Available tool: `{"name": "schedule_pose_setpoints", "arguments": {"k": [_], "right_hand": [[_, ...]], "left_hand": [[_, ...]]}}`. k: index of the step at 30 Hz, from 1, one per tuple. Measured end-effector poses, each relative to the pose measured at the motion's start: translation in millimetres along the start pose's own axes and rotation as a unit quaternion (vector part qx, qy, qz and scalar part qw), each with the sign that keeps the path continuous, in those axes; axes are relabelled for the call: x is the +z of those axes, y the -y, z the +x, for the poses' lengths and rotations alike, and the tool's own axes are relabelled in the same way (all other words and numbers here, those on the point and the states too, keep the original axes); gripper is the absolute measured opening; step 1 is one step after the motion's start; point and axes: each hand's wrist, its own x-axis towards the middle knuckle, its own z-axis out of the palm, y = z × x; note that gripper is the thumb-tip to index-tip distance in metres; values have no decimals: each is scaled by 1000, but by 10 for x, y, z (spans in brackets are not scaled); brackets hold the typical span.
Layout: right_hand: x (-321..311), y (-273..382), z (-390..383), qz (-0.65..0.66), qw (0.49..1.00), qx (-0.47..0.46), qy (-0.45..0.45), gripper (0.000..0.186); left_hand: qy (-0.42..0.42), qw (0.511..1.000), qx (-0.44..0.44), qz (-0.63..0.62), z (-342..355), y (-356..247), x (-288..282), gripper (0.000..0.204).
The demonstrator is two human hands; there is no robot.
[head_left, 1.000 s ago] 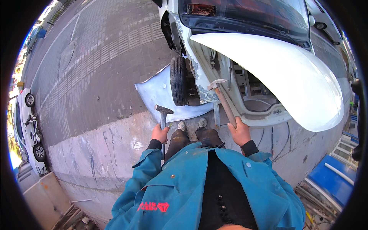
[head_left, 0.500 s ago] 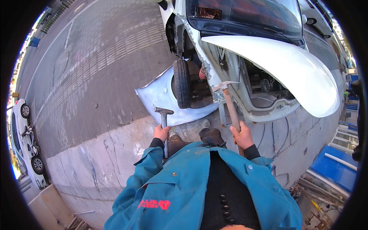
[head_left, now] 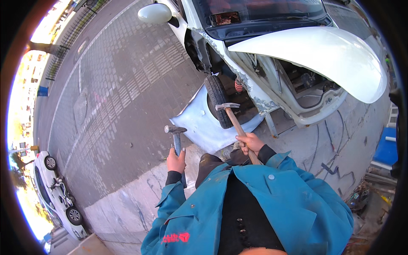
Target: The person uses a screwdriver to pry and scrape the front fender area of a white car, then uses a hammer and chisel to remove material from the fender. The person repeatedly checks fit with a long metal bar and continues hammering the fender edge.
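My left hand (head_left: 176, 161) is closed round the grey handle of a short hammer (head_left: 177, 138), its head up, over the pavement left of a pale car fender (head_left: 193, 123). In my right hand (head_left: 250, 143) is a claw hammer (head_left: 236, 121) with a long wooden handle, its fingers wrapped round the shaft. In the picture that hammer's head overlaps the black tyre (head_left: 218, 95) of the car's front wheel. The fender lies on the ground about the tyre, scuffed and whitish blue. Neither hammer visibly touches it.
Ahead stands a white car (head_left: 250, 85) with its front stripped and chipped edges. Its bonnet (head_left: 314, 55) is raised at an angle. A bicycle (head_left: 61, 191) and another white car (head_left: 44, 187) are far left. Metal scraps (head_left: 363, 191) and a blue panel (head_left: 386, 145) lie at right.
My view has turned rightward and tilts. The claw hammer has swung left, from the car's front corner to over the tyre. My left hand has raised its hammer slightly away from the fender.
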Motion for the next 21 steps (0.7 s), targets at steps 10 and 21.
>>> {"name": "schedule_pose_setpoints", "arguments": {"k": [10, 21], "right_hand": [[497, -110, 922, 149, 983, -99, -33, 24], [2192, -1650, 2474, 496, 783, -153, -341, 26]], "left_hand": [[74, 955, 266, 112, 1607, -1313, -272, 40], [223, 874, 379, 206, 3190, -1223, -1157, 38]]}}
